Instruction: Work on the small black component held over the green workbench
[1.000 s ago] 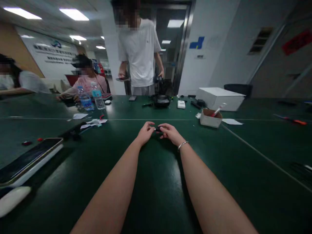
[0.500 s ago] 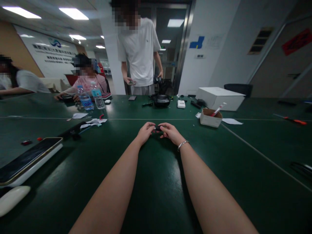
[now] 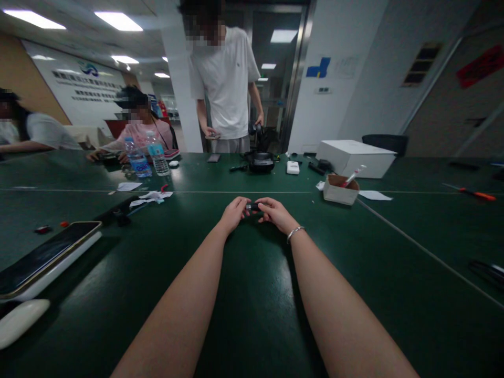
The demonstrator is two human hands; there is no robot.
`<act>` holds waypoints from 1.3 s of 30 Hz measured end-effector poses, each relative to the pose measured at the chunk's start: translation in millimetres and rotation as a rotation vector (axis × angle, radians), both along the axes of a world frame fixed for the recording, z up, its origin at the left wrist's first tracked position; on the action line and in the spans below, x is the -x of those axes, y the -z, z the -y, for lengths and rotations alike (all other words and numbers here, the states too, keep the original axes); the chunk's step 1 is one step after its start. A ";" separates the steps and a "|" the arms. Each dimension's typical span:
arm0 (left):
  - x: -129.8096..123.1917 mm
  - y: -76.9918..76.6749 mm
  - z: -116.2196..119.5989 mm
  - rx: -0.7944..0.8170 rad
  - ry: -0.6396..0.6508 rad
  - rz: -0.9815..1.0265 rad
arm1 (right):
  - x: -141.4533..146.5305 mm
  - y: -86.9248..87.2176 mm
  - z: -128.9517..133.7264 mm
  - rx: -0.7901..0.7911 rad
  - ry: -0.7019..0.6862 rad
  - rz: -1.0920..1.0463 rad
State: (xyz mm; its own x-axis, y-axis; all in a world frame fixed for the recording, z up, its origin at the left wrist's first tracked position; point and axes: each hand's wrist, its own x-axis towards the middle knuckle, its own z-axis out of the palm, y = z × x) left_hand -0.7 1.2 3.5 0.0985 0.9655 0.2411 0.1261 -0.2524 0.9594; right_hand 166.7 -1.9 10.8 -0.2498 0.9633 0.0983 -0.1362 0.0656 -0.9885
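Observation:
Between my two hands, over the middle of the dark green table (image 3: 252,283), is a small black object (image 3: 254,207) with a silvery part at its left end. My left hand (image 3: 235,214) pinches the silvery end. The fingers of my right hand (image 3: 274,212) close on the black end. What exactly the object is cannot be made out, since fingertips cover both ends. A silver bracelet (image 3: 295,234) circles my right wrist.
Left lie a phone on a white box (image 3: 51,257), a white mouse (image 3: 23,323) and paper scraps (image 3: 151,197). Farther back are two bottles (image 3: 157,155), a black headset (image 3: 261,161), a small carton (image 3: 340,191) and a white box (image 3: 354,157). A person (image 3: 232,89) stands across.
My left hand has shifted very slightly left, and more of the silvery end shows between the hands. My right hand is nearly still.

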 end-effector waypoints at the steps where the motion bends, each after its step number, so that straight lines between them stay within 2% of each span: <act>1: 0.0 0.3 -0.4 -0.003 0.003 -0.003 | 0.1 0.3 -0.3 0.001 0.001 0.001; 10: 1.2 3.4 -0.9 -0.042 0.019 -0.052 | 1.1 1.6 -2.0 0.008 0.010 0.020; 18: 4.2 1.2 0.9 -0.082 0.010 0.066 | 0.6 -0.8 0.0 -0.026 0.022 0.108; 22: 7.2 -2.1 2.1 -0.077 0.012 0.113 | 0.8 -3.1 1.3 -0.027 0.015 0.015; 28: 7.7 -3.2 2.7 -0.082 0.005 0.113 | 2.1 -4.0 1.4 -0.040 0.036 0.105; 31: 7.8 -1.8 1.1 -0.090 -0.016 0.121 | 1.6 -4.5 1.9 -0.059 0.026 0.043; 34: 7.7 -1.7 0.6 -0.083 -0.004 0.117 | 2.1 -5.1 1.5 -0.012 0.061 0.056; 37: 7.5 -2.9 1.6 -0.095 -0.006 0.111 | 1.9 -5.6 1.2 -0.032 0.027 0.143; 39: 7.5 -3.6 2.2 -0.106 -0.020 0.106 | 0.9 -6.1 1.6 -0.066 -0.001 0.079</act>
State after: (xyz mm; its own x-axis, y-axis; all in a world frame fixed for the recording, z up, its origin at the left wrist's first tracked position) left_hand -8.2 -1.0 7.1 0.0481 0.9357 0.3496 0.0319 -0.3512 0.9357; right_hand 165.8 -3.5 17.0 -0.2599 0.9552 0.1412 -0.0583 0.1305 -0.9897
